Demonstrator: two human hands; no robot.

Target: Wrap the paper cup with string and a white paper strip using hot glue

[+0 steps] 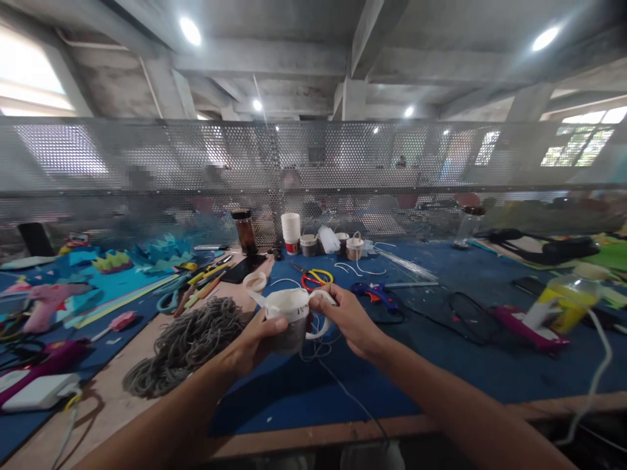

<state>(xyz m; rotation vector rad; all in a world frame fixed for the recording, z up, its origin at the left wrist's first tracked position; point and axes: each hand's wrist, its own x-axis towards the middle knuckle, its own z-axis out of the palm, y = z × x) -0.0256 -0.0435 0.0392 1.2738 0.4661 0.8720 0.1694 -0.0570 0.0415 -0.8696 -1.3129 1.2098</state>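
Note:
Both my hands hold a small cup (pixel 291 320) wrapped in grey yarn, above the blue mat. White paper strips form loops on both sides of its rim. My left hand (pixel 255 339) grips the cup's side with fingers wrapped round it. My right hand (pixel 347 320) pinches the white strip loop (pixel 321 313) on the cup's right side. A thin grey yarn strand (pixel 343 388) hangs from the cup toward me.
A pile of grey yarn (pixel 189 343) lies left of the cup. Scissors (pixel 313 279), a blue glue gun (pixel 377 294), stacked paper cups (pixel 290 232) and small jars sit behind. Felt pieces and tools cover the left side. A perforated metal screen (pixel 313 163) closes the table's far edge.

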